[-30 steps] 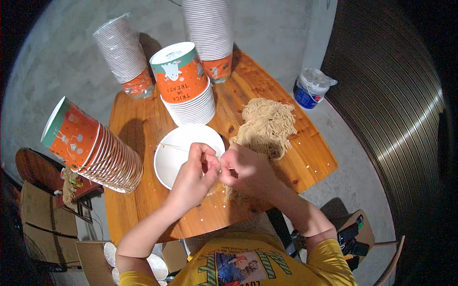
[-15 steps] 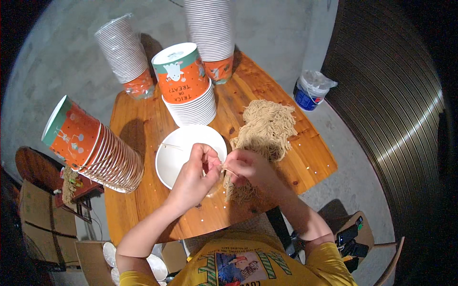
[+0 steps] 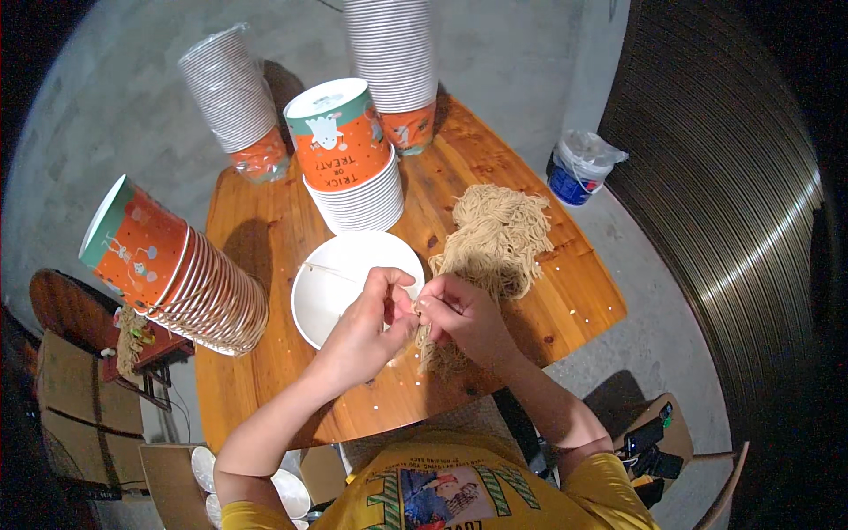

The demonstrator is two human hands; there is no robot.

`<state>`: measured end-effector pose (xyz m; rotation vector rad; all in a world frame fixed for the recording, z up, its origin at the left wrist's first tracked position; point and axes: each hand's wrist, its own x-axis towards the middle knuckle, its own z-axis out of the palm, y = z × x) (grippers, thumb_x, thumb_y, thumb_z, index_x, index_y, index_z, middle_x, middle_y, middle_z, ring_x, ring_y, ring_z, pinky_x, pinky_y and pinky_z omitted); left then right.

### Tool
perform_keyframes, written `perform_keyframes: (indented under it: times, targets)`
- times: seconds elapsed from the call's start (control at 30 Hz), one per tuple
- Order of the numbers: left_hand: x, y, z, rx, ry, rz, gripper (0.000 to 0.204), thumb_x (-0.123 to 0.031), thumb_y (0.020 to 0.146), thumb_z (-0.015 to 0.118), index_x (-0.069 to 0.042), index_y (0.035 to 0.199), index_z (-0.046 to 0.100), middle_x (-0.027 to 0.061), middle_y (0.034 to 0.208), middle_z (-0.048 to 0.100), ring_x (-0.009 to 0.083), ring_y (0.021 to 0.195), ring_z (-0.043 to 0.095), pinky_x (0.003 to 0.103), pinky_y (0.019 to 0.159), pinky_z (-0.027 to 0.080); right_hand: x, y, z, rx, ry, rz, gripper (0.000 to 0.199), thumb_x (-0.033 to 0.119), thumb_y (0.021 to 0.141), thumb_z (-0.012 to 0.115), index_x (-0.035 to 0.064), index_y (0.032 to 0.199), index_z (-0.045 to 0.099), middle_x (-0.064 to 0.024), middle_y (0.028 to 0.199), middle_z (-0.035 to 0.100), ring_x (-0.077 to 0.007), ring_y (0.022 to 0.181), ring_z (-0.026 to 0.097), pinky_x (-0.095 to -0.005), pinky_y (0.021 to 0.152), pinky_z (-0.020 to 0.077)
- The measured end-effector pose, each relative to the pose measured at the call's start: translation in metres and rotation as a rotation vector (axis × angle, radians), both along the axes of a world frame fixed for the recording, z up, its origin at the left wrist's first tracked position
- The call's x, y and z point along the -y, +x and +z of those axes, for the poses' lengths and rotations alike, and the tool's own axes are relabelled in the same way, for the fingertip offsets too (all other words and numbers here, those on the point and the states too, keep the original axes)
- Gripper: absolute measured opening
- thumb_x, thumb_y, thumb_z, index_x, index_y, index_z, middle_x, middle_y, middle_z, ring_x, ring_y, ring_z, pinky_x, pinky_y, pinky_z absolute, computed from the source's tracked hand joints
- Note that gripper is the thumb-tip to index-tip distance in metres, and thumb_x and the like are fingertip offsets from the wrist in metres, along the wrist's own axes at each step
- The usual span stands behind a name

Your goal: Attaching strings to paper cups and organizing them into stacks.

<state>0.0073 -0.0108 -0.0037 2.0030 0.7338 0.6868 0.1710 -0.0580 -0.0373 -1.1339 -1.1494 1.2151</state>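
Observation:
Over the right rim of an open white paper bucket (image 3: 325, 296), my left hand (image 3: 364, 325) and my right hand (image 3: 466, 320) meet, thumbs and fingers pinched. Between the fingertips is a thin tan cord (image 3: 415, 307), mostly hidden by them. Another piece of cord lies across the inside of the bucket, at its left. Right beside my right hand spreads a heap of loose tan cords (image 3: 496, 231); some of its strands run beneath that hand.
Nested orange-and-green buckets with cord handles (image 3: 190, 283) lean at the table's left. Behind stand an upside-down bucket stack (image 3: 340, 150) and two tall stacks, the left one (image 3: 225, 97) in clear plastic. A blue-and-white pail (image 3: 579, 168) is on the floor, right.
My right hand's fingers have closed in around the cord, turning slightly at the fingertips. My left hand stays almost in place. The whole view has shifted a little.

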Motion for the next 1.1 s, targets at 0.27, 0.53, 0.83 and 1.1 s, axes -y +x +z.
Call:
perform_keyframes:
  times: [0.27, 0.53, 0.83, 1.1]
  targets:
    - [-0.001, -0.004, 0.006, -0.215, 0.298, 0.048, 0.016, -0.004, 0.086, 0.055, 0.001, 0.099, 0.049, 0.0133, 0.086, 0.051, 0.0289, 0.085, 0.054, 0.036, 0.077, 0.044, 0.004, 0.003, -0.016, 0.067, 0.069, -0.014, 0.011, 0.014, 0.090, 0.054, 0.0044, 0.085, 0.056, 0.0007, 0.074, 0.055, -0.0058, 0.061, 0.051, -0.0213, 0.055, 0.0427]
    - [-0.004, -0.005, 0.003, -0.171, 0.285, 0.064, 0.007, -0.004, 0.084, 0.056, 0.001, 0.086, 0.052, 0.0147, 0.087, 0.051, 0.0321, 0.086, 0.052, 0.038, 0.077, 0.043, 0.013, 0.002, -0.013, 0.365, 0.320, -0.070, 0.014, 0.015, 0.087, 0.057, 0.0021, 0.083, 0.060, -0.0062, 0.078, 0.057, -0.0157, 0.072, 0.055, -0.0302, 0.066, 0.0443]
    - [-0.004, -0.003, 0.004, -0.152, 0.193, 0.063, 0.006, -0.004, 0.085, 0.056, 0.001, 0.086, 0.051, 0.0138, 0.086, 0.051, 0.0306, 0.083, 0.052, 0.035, 0.076, 0.043, 0.012, 0.006, -0.032, 0.628, 0.605, -0.106, 0.012, 0.015, 0.084, 0.061, 0.0051, 0.086, 0.054, -0.0096, 0.083, 0.058, -0.0281, 0.079, 0.056, -0.0368, 0.073, 0.0451]
    - [-0.002, -0.001, 0.005, -0.161, 0.321, 0.088, 0.006, -0.003, 0.084, 0.055, 0.001, 0.085, 0.050, 0.0151, 0.085, 0.050, 0.0338, 0.084, 0.051, 0.039, 0.074, 0.042, 0.016, 0.002, -0.029, 0.691, 0.645, -0.066, 0.008, 0.011, 0.083, 0.059, 0.0060, 0.085, 0.052, -0.0105, 0.087, 0.054, -0.0305, 0.084, 0.054, -0.0399, 0.076, 0.0440]
